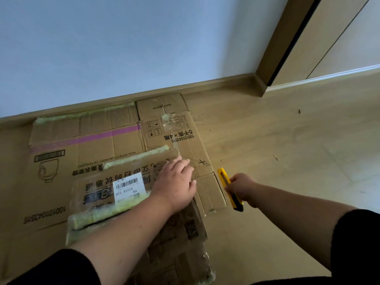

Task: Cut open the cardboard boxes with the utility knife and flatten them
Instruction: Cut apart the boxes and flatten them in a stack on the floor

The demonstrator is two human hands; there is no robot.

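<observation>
**Hand flat on the box, knife held at its right**

At lower centre, the left hand (177, 185) presses, fingers straight, on a taped cardboard box (123, 192) bearing a white barcode label (128, 189). Just right, the right hand (241, 189) grips a yellow utility knife (229, 187). Flattened cardboard (82, 145) lies beneath, on a wood floor (287, 140) by a pale wall (123, 48).

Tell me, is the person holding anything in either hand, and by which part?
The right hand grips a yellow-and-black utility knife around the middle of its handle. The left hand holds nothing; it presses flat on the taped brown cardboard box.
</observation>
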